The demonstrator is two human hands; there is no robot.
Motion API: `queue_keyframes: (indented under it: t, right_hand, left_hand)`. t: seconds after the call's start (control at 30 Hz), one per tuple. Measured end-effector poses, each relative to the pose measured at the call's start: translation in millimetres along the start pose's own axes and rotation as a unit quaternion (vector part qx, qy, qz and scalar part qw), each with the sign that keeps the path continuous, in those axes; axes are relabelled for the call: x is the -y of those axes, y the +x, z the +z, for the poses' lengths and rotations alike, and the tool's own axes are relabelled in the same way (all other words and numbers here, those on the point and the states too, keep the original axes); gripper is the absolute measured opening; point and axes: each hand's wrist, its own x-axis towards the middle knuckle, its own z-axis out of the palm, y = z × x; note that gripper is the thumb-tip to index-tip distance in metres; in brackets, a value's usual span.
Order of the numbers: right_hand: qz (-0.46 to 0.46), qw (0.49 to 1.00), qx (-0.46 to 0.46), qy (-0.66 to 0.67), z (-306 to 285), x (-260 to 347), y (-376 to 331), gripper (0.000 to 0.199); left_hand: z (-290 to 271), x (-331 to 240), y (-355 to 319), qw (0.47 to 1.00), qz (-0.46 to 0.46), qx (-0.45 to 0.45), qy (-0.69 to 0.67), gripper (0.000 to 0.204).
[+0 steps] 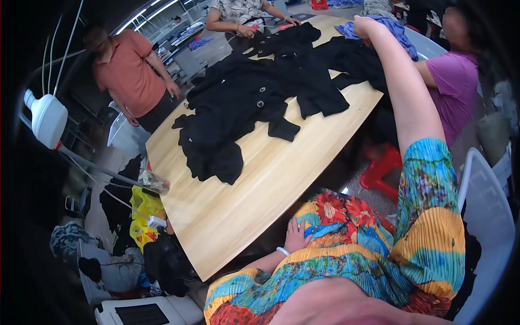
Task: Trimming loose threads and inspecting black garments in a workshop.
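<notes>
My left hand (296, 235) rests on my patterned dress (346, 222) at the lap, fingers spread and nothing in them. A pale bracelet (283, 251) circles that wrist. Stretched out toward the far right, my right hand (365, 27) has its fingers closed; whether anything is in them is hidden. It appears just in front of a blue cloth (398, 33) at the table's far right. Several black garments (216, 114) with round metal fittings (260, 104) lie spread and overlapping on the wooden table (227, 216).
Across the table, a person in a printed top (238, 13) handles black cloth. Another person in an orange shirt (132, 73) stands at the left. A person in purple (455, 86) sits at the right, near a red stool (382, 170). A white bin (487, 216) stands beside me.
</notes>
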Motion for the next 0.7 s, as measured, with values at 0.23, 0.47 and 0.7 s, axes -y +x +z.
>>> queue_keyframes:
  t: [0.23,0.47,0.7]
  right_hand:
    - [0.000,1.000,0.016,0.023,28,3,5,0.035]
    - [-0.246,0.969,-0.001,0.033,117,3,-66,0.056]
    - [-0.312,0.927,0.206,0.027,162,4,-200,0.051]
  left_hand:
    - [2,2,0,1.000,-0.003,-0.004,0.001,0.070]
    - [1,2,-2,1.000,0.000,0.017,-0.008,0.070]
    - [10,2,-15,1.000,-0.014,-0.013,0.023,0.068]
